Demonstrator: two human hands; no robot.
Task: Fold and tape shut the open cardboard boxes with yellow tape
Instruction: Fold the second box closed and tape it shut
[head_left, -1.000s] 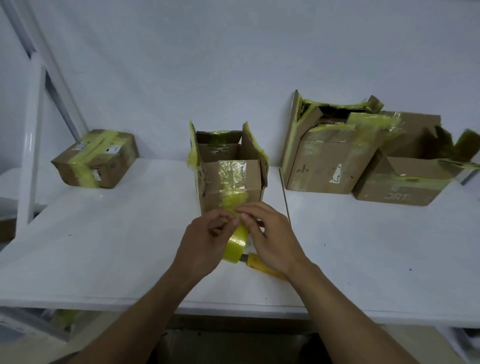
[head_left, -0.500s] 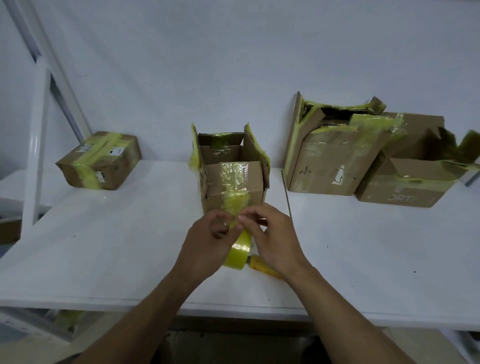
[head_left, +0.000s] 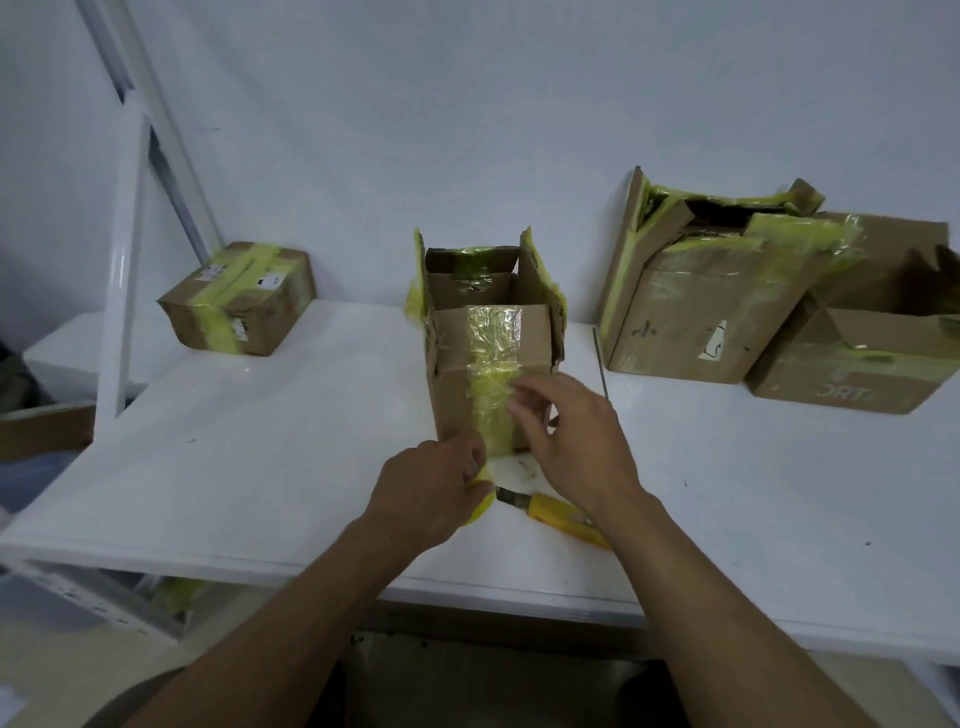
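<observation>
Centre of frame: an open brown cardboard box (head_left: 488, 364) stands on the white surface (head_left: 260, 467), its side flaps upright and its near flap folded down. A strip of translucent yellow tape (head_left: 493, 395) runs down its front face.

Hidden or unclear: the yellow tape roll (head_left: 482, 503) is almost wholly covered by the left hand (head_left: 431, 499), which is clenched round it just below the box; only a sliver of yellow rim shows. The right hand (head_left: 576, 436) is released, fingers extended over the strip on the box front. Motion blur there leaves the exact contact unreadable. A yellow-handled utility knife (head_left: 550, 512) lies on the surface between the wrists, its rear end passing behind the right forearm.

At centre left sits a small sealed brown box banded in yellow tape (head_left: 239, 299), beside a white metal frame post (head_left: 122, 291). At right, a tall crumpled carton with torn taped flaps (head_left: 711, 312) leans against a low carton (head_left: 872, 358) — the latter cut off by the frame's right edge, its printing only partly legible.

Change from half a second earlier: both hands then met at the roll, pinching it together, and more of the roll was exposed. Now the left hand has drawn the roll down — the right has risen to the box front.
</observation>
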